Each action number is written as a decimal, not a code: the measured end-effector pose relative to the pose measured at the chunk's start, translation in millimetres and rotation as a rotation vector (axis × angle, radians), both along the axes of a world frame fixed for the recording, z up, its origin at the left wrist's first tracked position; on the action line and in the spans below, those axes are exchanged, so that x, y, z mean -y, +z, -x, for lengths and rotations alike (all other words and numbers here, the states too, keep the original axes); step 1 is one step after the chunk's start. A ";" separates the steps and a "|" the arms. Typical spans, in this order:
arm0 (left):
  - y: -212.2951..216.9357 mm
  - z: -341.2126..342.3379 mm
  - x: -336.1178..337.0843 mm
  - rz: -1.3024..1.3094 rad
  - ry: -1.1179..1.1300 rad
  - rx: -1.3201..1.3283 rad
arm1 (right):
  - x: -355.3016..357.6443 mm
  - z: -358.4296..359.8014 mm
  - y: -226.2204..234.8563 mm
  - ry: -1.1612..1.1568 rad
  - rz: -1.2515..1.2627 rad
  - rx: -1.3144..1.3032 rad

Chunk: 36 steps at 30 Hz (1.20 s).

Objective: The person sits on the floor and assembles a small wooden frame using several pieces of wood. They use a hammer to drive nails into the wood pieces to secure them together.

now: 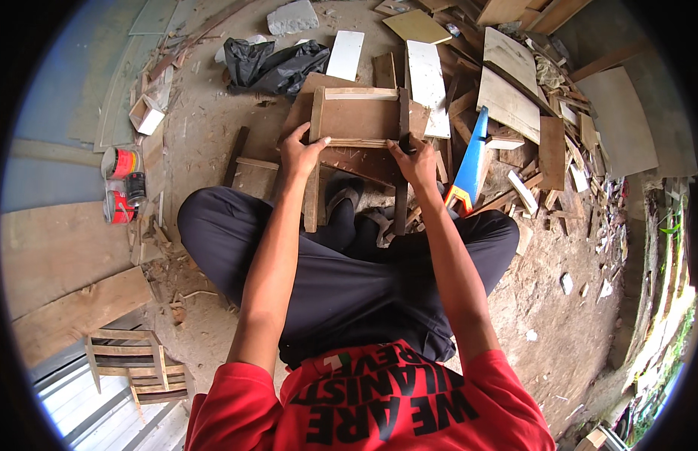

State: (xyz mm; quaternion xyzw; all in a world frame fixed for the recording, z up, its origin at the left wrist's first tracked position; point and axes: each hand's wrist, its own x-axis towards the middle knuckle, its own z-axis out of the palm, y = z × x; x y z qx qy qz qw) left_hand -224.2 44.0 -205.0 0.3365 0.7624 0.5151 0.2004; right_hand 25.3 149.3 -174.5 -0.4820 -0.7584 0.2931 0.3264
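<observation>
Two-handed hold on a wooden frame (364, 143), which stands upright in front of the seated person, between the two hands and above the crossed legs. The left hand (302, 152) is closed on the frame where the crossbar (349, 141) meets the pale left upright (312, 203), its thumb inward along the bar; the right hand (415, 161) pinches the opposite end, beside the dark right upright (404, 113). Beyond the grip, the top rail (362, 94) spans the uprights, with a brown board (356, 116) showing through the opening. The step appears to be one of steadying or seating the crossbar; whether its joints are fastened cannot be told. Good practice would be to press both ends evenly, keeping the bar parallel to the top rail, since uneven thumb pressure could rack the frame out of square. Fingertips are best kept clear of the seams, where they might be nipped. The blue-bladed saw (471, 167), just outside the right forearm, leaves little elbow room on that side; any turn of the frame should avoid its teeth.
</observation>
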 end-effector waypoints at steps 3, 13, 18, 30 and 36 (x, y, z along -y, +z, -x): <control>12.7 -8.0 -4.8 0.058 0.018 0.049 | -7.5 -4.0 1.5 0.044 0.114 0.017; -2.7 -5.6 -7.1 0.007 0.072 0.102 | -7.1 1.6 -17.8 -0.046 0.088 -0.104; 12.9 -14.7 -9.8 0.036 0.070 0.088 | -2.4 7.0 -24.1 -0.117 -0.092 -0.041; 9.6 1.1 0.5 0.047 0.069 0.125 | -5.4 -29.5 2.1 0.224 0.155 -0.005; 20.2 -5.8 1.0 0.121 0.041 0.072 | -8.8 -29.1 12.0 0.259 0.118 0.046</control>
